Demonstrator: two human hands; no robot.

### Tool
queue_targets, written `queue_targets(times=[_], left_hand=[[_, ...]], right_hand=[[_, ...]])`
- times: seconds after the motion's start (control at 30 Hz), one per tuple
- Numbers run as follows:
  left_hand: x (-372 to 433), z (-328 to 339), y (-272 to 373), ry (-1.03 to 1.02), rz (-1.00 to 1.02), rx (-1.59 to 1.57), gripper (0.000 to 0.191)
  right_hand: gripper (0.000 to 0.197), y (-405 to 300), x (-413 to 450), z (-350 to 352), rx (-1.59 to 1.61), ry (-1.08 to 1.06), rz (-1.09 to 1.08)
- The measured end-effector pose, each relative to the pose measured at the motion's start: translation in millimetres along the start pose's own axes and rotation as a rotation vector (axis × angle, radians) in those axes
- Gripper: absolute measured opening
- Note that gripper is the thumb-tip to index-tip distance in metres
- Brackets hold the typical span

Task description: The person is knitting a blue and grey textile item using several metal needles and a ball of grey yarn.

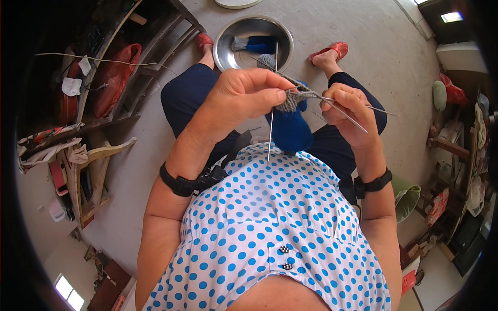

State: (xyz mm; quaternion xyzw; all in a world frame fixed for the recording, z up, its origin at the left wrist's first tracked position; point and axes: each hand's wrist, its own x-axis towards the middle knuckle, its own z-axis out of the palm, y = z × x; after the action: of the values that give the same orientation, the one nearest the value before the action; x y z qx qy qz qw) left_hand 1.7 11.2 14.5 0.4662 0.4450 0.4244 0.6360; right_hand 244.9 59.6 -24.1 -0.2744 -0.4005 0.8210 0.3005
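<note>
My left hand (253,91) pinches the grey ribbed edge of a blue and grey knitted piece (291,126), whose blue part hangs down above my lap. Several thin metal knitting needles (270,136) pass through or beside the grey stitches; one stands nearly upright in the view. My right hand (344,103) is closed around needles that cross near the grey stitches and point out to the right. Beyond the hands, a steel basin (287,58) on the floor holds another blue and grey knitted piece (260,44) and a ball of grey yarn (266,60).
The basin stands between my feet, which wear red slippers (337,50). A dark wooden rack (171,35) with a red plastic bag (120,81) is at the left. A green bin (406,196) and cluttered shelves stand at the right. A round pale object lies beyond the basin.
</note>
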Motion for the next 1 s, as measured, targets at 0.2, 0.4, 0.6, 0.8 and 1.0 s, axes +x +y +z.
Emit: queue_targets(times=[0.2,0.4,0.6,0.8,1.0], left_hand=[[0.3,1.4,0.7,0.012,-0.035,-0.04,0.021],[3.4,3.4,-1.1,0.01,-0.064,-0.116,0.02],[4.2,5.4,-10.0,0.076,-0.143,-0.356,0.021],[4.3,7.9,-12.0,0.107,-0.155,-0.339,0.021],[4.8,13.6,-10.9,0.04,-0.161,-0.277,0.017]], right_hand=[[0.034,12.2,1.8,-0.5,0.171,-0.03,-0.005],[0.033,20.4,0.8,16.5,0.201,0.017,-0.035],[0.019,13.8,4.5,35.6,-1.143,0.213,-0.678],[0.051,-11.3,15.5,37.2,-1.471,0.173,-0.803],[0.076,-21.8,37.1,40.1,-1.429,0.016,-0.797]])
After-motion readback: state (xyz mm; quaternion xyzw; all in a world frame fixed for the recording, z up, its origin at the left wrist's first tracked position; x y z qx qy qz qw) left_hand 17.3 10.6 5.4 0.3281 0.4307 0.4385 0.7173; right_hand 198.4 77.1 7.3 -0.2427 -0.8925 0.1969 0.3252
